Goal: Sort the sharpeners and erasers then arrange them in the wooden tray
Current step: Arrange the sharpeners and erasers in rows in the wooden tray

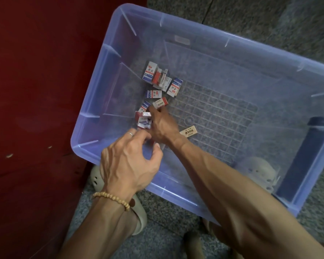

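Head view: erasers [153, 94] lie loose in blue bin [105, 90] on floor. Right hand [162, 126] pinches one eraser; left hand [131, 161] curled, contents unclear. Gathering step; wooden tray unseen. Next: lift clear.

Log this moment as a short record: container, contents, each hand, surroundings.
container: clear blue bin on a speckled floor
contents: small boxed erasers scattered at the bin's left side; one tan eraser lying apart, nearer the middle
right hand: inside the bin, fingers pinching a red-and-white eraser
left hand: over the bin's near edge, fingers curled; whether it holds anything is hidden
wooden tray: not in view
surroundings: red surface on the left
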`<state>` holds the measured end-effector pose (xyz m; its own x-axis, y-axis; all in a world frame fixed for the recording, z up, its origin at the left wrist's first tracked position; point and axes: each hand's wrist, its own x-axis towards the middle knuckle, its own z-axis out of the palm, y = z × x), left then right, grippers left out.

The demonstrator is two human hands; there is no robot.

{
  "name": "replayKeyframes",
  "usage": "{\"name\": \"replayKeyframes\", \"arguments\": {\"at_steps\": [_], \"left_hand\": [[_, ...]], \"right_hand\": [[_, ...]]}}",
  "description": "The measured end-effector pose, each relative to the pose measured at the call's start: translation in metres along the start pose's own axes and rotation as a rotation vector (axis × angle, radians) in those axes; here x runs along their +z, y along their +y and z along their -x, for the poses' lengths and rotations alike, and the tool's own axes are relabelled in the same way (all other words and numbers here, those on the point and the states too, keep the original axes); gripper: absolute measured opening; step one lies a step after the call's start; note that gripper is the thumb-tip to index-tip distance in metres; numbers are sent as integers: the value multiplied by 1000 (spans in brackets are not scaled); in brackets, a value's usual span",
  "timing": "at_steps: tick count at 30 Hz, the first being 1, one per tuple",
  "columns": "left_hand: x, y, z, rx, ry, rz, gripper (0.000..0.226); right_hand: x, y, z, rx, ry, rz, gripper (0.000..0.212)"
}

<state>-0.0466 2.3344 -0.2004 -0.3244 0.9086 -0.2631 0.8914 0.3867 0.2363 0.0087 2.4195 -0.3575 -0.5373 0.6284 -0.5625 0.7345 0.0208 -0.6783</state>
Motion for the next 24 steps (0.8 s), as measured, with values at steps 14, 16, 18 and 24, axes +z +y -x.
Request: {"name": "replayKeyframes", "arguments": {"at_steps": [14, 16, 18, 24], "left_hand": [[-8, 4, 0, -48, -79, 53, 20], [-12, 4, 1, -66, -60, 202, 19], [-23, 8, 4, -74, -18, 351, 19], [-85, 36, 33, -91, 86, 700, 21]], "right_hand": [[-35, 11, 50, 90, -81, -631, 29], [-53, 12, 67, 157, -17, -783, 29], [-69, 9, 86, 172, 10, -895, 26], [-107, -38, 145, 131, 106, -1090, 20]]}}
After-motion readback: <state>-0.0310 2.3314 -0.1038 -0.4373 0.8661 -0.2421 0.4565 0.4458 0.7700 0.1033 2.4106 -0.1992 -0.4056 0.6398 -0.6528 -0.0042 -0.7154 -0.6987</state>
